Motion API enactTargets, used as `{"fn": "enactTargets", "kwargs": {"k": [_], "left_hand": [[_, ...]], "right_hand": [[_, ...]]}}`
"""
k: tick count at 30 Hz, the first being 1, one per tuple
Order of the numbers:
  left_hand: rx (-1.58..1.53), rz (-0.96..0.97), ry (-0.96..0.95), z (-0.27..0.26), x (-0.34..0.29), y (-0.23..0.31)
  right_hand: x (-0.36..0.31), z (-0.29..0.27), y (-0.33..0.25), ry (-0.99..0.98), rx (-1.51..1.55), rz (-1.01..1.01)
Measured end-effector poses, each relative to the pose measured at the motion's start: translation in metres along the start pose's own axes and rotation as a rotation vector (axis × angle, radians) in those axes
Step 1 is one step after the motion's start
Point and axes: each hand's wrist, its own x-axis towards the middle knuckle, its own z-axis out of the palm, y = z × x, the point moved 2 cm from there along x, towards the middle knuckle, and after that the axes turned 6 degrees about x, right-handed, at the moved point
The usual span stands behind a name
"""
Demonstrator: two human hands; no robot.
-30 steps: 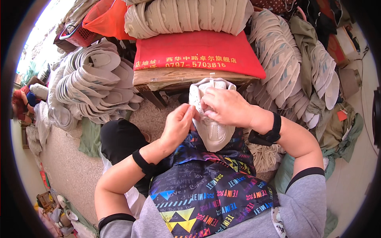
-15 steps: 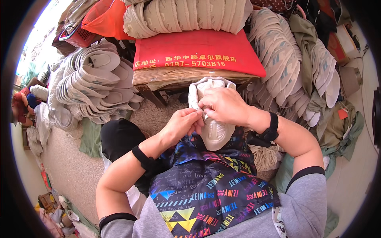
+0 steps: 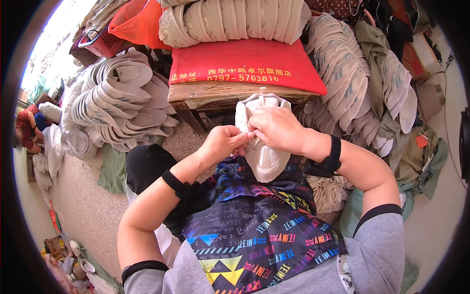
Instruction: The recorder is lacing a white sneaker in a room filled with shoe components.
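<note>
A cream sneaker upper [image 3: 268,164] rests toe toward me on my apron-covered lap, its heel end near the edge of the wooden table. Over its throat lies my right hand [image 3: 276,128], fingers bent and pinched together at the eyelet edge on the left. My left hand [image 3: 226,142] meets it there, thumb and fingertips pressed together against the shoe's left side. The fingertips of both hands touch or nearly touch. A short pale strand shows just below them; what each pinch holds is too small and covered to make out.
The wooden table [image 3: 215,99] bears a red printed bag [image 3: 245,56] and a row of beige shoe parts [image 3: 235,22]. Stacked grey uppers stand left [image 3: 112,98] and right [image 3: 338,63]. A bundle of cream laces [image 3: 327,192] lies beside my lap.
My left hand has moved slightly up and right, closer to the right fingertips. The sneaker upper has shifted up a little. The view has moved slightly.
</note>
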Motion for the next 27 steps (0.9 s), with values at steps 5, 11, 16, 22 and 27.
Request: {"fn": "enactTargets", "kwargs": {"k": [5,11,16,22,27], "left_hand": [[0.007,0.401,0.505,-0.010,-0.001,0.008],[-0.155,0.553,0.114,0.000,0.001,0.047],[-0.135,0.533,-0.421,0.019,-0.015,0.087],[-0.469,0.349,0.143,-0.025,-0.004,0.073],[-1.112,0.312,0.355,-0.134,-0.016,0.017]], "right_hand": [[-0.024,-0.008,0.009,-0.014,0.304,0.134],[-0.033,-0.075,-0.046,-0.251,1.458,0.407],[-0.019,-0.125,-0.074,-0.124,1.734,0.146],[-0.024,-0.167,0.029,0.428,1.764,-0.040],[-0.071,-0.199,0.091,0.914,1.702,0.114]]}}
